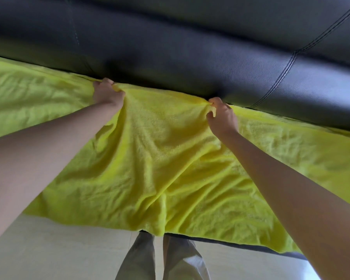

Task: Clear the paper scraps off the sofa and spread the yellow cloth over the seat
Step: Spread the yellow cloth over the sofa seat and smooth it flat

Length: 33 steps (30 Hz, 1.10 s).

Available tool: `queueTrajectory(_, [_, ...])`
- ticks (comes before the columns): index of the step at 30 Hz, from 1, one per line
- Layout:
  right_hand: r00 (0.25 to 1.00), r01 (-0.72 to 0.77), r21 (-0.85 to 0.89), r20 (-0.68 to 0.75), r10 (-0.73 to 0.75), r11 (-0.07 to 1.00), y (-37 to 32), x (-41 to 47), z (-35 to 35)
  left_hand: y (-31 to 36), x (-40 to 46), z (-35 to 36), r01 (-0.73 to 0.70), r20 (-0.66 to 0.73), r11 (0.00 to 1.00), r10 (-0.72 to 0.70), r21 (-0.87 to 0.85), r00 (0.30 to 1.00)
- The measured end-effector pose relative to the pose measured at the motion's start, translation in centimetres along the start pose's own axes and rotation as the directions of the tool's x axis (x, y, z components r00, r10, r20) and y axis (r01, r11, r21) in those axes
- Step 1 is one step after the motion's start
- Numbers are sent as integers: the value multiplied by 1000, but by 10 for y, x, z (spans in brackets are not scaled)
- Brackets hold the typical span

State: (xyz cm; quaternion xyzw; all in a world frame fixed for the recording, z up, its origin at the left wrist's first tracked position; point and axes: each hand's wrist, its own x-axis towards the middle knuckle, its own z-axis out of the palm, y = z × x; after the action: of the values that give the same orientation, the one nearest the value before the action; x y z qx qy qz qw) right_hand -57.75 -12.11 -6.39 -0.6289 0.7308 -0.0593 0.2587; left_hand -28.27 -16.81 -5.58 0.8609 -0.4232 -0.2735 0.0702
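Observation:
A bright yellow cloth [160,162] lies wrinkled across the seat of a black leather sofa [190,57], reaching from the left edge of the view to the right. My left hand [108,94] grips the cloth's far edge where it meets the backrest. My right hand [221,116] pinches the same far edge further right, thumb and fingers closed on a fold. Between the hands the cloth is bunched into ridges that run toward me. No paper scraps are visible.
The sofa backrest fills the top of the view, with a stitched seam [287,69] at the right. The cloth's near edge hangs over the seat front. Below are a pale floor [59,249] and my legs in light trousers [162,259].

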Motion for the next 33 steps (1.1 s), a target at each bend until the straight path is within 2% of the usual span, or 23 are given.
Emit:
queueTrajectory(3, [995, 0, -20, 98, 2, 1000, 3, -1, 10, 5, 8, 6, 73, -62, 987, -82, -141, 995])
queueTrajectory(7, [978, 43, -88, 210, -23, 995, 5, -7, 22, 6, 1, 14, -34, -112, 952, 0, -304, 994])
queueTrajectory(9, [977, 88, -179, 209, -49, 980, 5, -14, 26, 0, -9, 18, -123, -93, 965, 104, -233, 990])
queueTrajectory(12, [989, 147, -303, 23, -147, 942, 3, -26, 29, -16, -17, 23, -266, -206, 964, 257, -14, 944])
queueTrajectory(14, [978, 139, -320, -105, -180, 937, 1, -32, 32, -24, -18, 21, -222, -320, 968, 247, 114, 914])
queueTrajectory(15, [977, 135, -312, -116, -179, 940, -1, -33, 33, -27, -16, 19, -164, -341, 978, 200, 132, 919])
queueTrajectory(16, [981, 132, -298, -97, -167, 945, -2, -34, 36, -32, -11, 15, -102, -326, 985, 142, 137, 935])
queueTrajectory(18, [992, 108, -273, -32, -121, 956, -2, -35, 42, -44, 2, 8, -41, -204, 983, 78, 181, 976])
queueTrajectory(20, [997, 72, -265, -6, -76, 962, -6, -35, 46, -58, 16, -1, -111, -61, 957, 132, 267, 989])
queueTrajectory(23, [995, 98, -252, -6, -103, 963, -23, -35, 48, -69, 30, -9, -244, 49, 916, 241, 319, 969])
queueTrajectory(25, [989, 146, -225, 66, -134, 963, -37, -34, 52, -74, 37, -11, -278, 119, 895, 252, 350, 960])
queueTrajectory(27, [980, 133, -201, 170, -99, 970, -48, -33, 61, -80, 45, -11, -287, 192, 872, 226, 398, 955])
queueTrajectory(30, [954, 35, -206, 298, 28, 978, -49, -30, 72, -87, 65, -12, -271, 263, 857, 166, 438, 950])
queueTrajectory(33, [942, -1, -222, 328, 75, 975, -45, -26, 77, -92, 89, -17, -195, 251, 864, 83, 464, 964])
